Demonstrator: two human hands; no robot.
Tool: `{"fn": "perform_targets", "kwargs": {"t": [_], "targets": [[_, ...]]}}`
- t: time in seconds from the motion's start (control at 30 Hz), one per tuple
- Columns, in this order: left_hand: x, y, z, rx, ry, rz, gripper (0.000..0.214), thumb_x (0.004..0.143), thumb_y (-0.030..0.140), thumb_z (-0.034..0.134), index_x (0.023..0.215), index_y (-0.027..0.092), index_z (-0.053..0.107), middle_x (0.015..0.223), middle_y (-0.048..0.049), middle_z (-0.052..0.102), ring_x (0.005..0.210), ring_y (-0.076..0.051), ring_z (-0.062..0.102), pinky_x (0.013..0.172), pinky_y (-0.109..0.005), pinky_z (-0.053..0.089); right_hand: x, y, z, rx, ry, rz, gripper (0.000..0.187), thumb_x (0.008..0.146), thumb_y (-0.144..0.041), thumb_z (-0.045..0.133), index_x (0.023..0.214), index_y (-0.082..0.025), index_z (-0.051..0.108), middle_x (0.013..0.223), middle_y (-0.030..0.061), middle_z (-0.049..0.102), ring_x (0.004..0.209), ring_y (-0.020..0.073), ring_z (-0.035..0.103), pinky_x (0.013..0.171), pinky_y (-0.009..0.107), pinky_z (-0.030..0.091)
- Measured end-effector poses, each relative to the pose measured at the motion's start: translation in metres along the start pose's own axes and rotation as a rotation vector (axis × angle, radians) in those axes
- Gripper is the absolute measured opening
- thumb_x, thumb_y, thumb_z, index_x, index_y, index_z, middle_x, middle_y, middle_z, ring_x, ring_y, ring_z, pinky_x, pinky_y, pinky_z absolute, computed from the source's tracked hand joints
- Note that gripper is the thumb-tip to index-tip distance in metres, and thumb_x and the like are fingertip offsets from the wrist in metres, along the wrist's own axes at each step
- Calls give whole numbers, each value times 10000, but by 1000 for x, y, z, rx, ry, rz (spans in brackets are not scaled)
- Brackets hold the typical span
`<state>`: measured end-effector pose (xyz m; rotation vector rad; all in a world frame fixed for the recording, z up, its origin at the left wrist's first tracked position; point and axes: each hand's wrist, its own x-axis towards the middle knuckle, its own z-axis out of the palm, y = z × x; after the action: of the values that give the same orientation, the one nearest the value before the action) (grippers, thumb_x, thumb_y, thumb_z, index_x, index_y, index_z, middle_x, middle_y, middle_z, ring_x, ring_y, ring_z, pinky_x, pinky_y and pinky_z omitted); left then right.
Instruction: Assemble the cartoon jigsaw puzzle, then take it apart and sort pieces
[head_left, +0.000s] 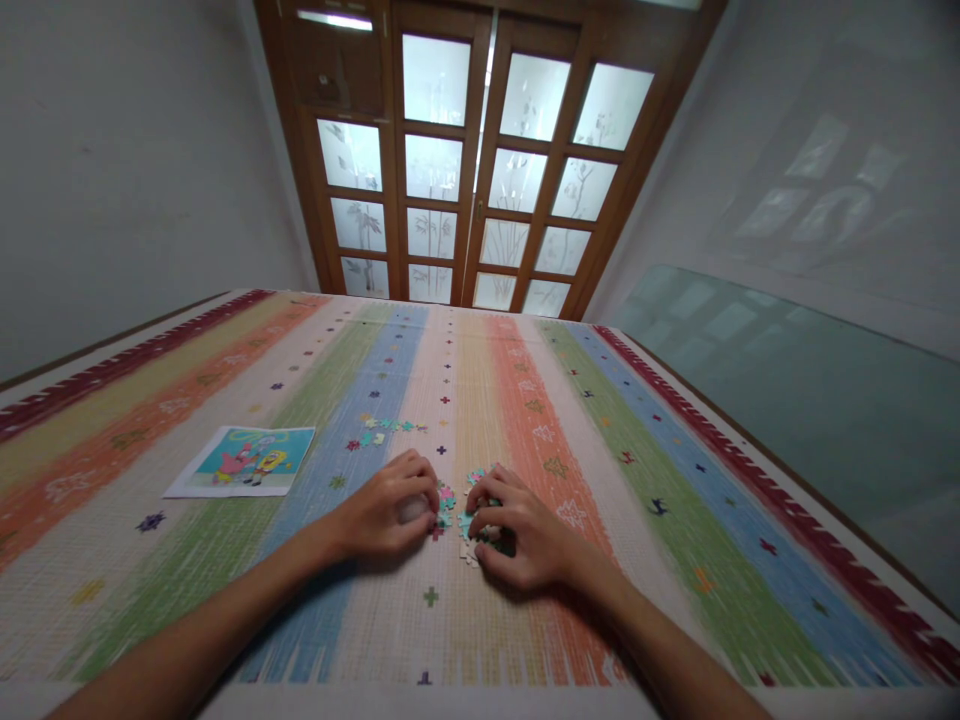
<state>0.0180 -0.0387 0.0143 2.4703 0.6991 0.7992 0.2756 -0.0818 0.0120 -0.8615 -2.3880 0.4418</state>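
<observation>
Small jigsaw pieces (446, 496) in pink and teal lie on the striped tablecloth between my two hands. My left hand (396, 507) is closed, its fingers curled and their tips at the edge of these pieces; a piece appears pinched there, mostly hidden. On the other side, my right hand (521, 530) arches over a second heap of jigsaw pieces (469, 552), thumb and fingers apart, fingertips touching the heap. Part of that heap is covered by the hand. Farther back, a loose row of teal and yellowish jigsaw pieces (390, 428) rests on the blue stripe.
A printed cartoon picture (244, 462) lies flat to the left of my left hand. The striped tablecloth (431, 640) covers the long table. Wooden doors with frosted panes (433, 165) stand beyond its far end. Along the right edge is a pale green panel (810, 390).
</observation>
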Motion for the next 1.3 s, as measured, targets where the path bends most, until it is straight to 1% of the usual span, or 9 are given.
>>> {"fn": "perform_targets", "kwargs": {"t": [0.1,0.2,0.33,0.43,0.57,0.73,0.9,1.1,1.3], "targets": [[-1,-21,-13,198,200,-102,132,933,206,557,857,204,664,900,-58,650,905,-230,591,885,-408,489,1,-2,-1,9,6,0,111,761,-157,613,795,-213,703,999,56,677,930,227,553,892,406,466],[-6,-43,-24,373,303,-251,116,896,203,567,831,205,663,900,-66,659,930,-262,596,897,-436,486,1,-3,-1,0,9,1,112,755,-151,608,785,-212,697,988,56,675,927,226,554,889,407,466],[-9,-57,-26,437,248,-363,116,851,226,581,787,202,675,843,-63,663,874,-261,599,848,-414,500,2,-4,-1,-24,-14,14,126,748,-139,603,784,-220,692,985,51,679,925,227,558,883,408,472],[-9,-58,-24,391,179,-349,139,857,259,588,778,199,685,796,-55,662,834,-242,605,832,-389,505,2,-4,-2,-32,-18,5,121,748,-144,606,787,-221,690,989,51,681,922,228,560,876,408,474],[-8,-59,-27,400,186,-328,141,843,255,592,851,207,725,814,-55,662,854,-247,609,858,-396,506,1,-4,-1,-12,-1,0,120,760,-155,597,789,-216,695,988,57,680,928,230,560,882,412,467],[-9,-64,-29,403,154,-338,203,899,312,579,846,205,744,816,-53,646,869,-249,603,871,-396,495,1,-3,-1,-4,-3,2,130,755,-156,584,785,-216,695,987,58,678,929,234,554,886,419,461],[-10,-68,-28,389,167,-372,234,931,367,594,852,198,735,828,-59,647,910,-268,605,906,-423,482,2,-4,-1,-9,-5,4,128,746,-150,583,778,-216,688,985,60,678,921,233,551,873,414,465],[-10,-74,-23,405,219,-368,222,945,359,594,875,201,733,845,-56,652,929,-264,603,892,-399,487,1,-3,-1,-34,-9,-6,107,755,-150,598,773,-213,682,988,54,678,922,226,552,874,405,467],[-9,-75,-21,435,248,-386,219,938,344,596,877,186,735,884,-70,661,936,-269,599,886,-403,489,1,2,1,21,14,-39,77,766,-171,607,779,-209,673,981,66,671,916,237,546,858,419,452]]}}
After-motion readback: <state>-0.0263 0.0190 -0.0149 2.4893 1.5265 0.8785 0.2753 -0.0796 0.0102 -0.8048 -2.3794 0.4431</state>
